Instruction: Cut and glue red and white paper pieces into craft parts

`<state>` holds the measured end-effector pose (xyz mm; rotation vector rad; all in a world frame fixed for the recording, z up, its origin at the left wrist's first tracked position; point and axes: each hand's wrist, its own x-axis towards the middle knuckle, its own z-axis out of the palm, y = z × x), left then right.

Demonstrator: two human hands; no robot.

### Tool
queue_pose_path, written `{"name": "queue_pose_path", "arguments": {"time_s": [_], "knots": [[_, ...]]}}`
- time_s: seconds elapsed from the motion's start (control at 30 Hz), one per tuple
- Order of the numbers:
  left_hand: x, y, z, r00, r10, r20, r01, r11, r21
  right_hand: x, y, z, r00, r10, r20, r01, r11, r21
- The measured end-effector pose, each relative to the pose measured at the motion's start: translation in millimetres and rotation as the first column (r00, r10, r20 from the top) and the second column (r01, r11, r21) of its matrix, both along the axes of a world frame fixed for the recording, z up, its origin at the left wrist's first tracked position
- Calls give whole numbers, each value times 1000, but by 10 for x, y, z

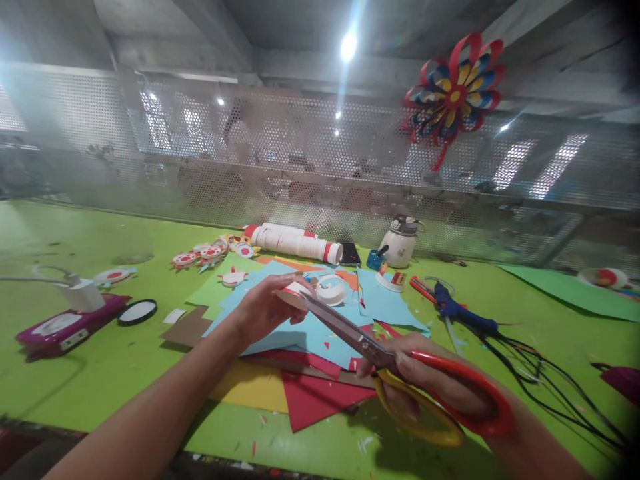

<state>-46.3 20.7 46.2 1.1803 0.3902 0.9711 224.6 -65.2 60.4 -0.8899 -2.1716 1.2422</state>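
My right hand [415, 380] is closed around the handles of large scissors [345, 328], one handle loop red and the other yellow. Their long blades point up and left and look nearly together. The tips meet a small curved white paper piece [293, 293] pinched in my left hand [263, 307]; its exact shape is partly hidden by the fingers and blades. Just beyond the tips, a white paper ring [331, 291] lies on light blue paper sheets [310, 340]. Red and yellow card [257, 387] lies under the blue sheets, nearer to me.
White paper tubes [295, 241] lie behind, beside small red-and-white paper crafts [210, 253]. A blue glue gun [463, 313] with black cables rests at right. A bottle [399, 241] stands at the back. A purple power strip [73, 327] and black round lid [137, 312] are at left.
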Motion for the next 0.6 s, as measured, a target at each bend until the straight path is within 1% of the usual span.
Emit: {"name": "queue_pose_path", "arguments": {"time_s": [0.1, 0.27, 0.43, 0.6], "knots": [[1, -4, 1, 1000, -2, -1, 2, 1000, -1, 11, 16, -18, 998, 34, -57, -37, 998, -57], [-4, 4, -11, 1000, -9, -8, 9, 1000, -1, 19, 51, -47, 995, 65, -74, -66, 998, -14], [-4, 8, -27, 1000, -29, 3, 29, 999, 30, 26, 45, -51, 996, 57, -74, -55, 998, 22], [-6, 1, -24, 1000, -27, 0, 27, 1000, 10, 27, 30, -73, 990, 67, -127, -66, 998, 9]]}}
